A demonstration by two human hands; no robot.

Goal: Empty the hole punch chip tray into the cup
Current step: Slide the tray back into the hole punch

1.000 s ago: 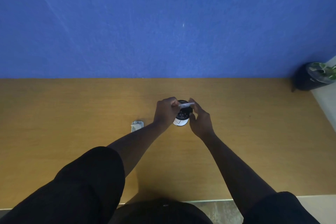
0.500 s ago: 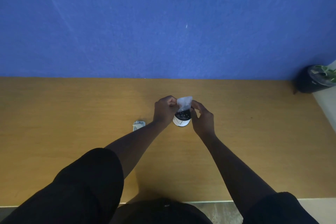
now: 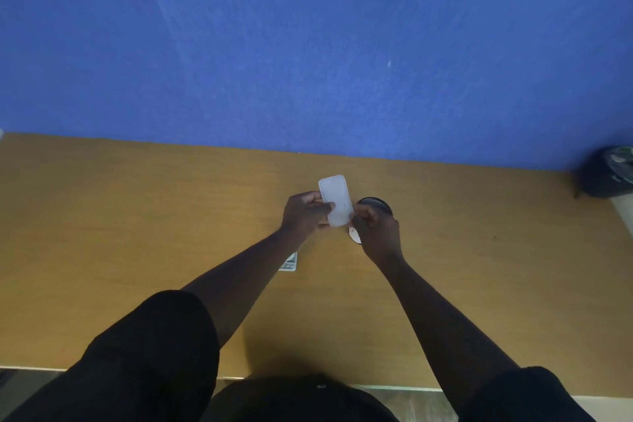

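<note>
Both hands hold a translucent white chip tray above the wooden desk. My left hand grips its left edge and my right hand pinches its lower right corner. The tray stands nearly upright, its broad face towards me, just left of the cup. The cup, dark inside with a white outer wall, stands on the desk behind my right hand and is mostly hidden by it. The metal hole punch lies on the desk under my left forearm, only part of it showing.
The wooden desk runs up to a blue wall. A dark pot with a plant sits at the far right corner. The desk's near edge lies by my body.
The tray was held flat over the cup's mouth, then tipped up. Now it is raised upright and shifted left of the cup. The view has also swung right and down.
</note>
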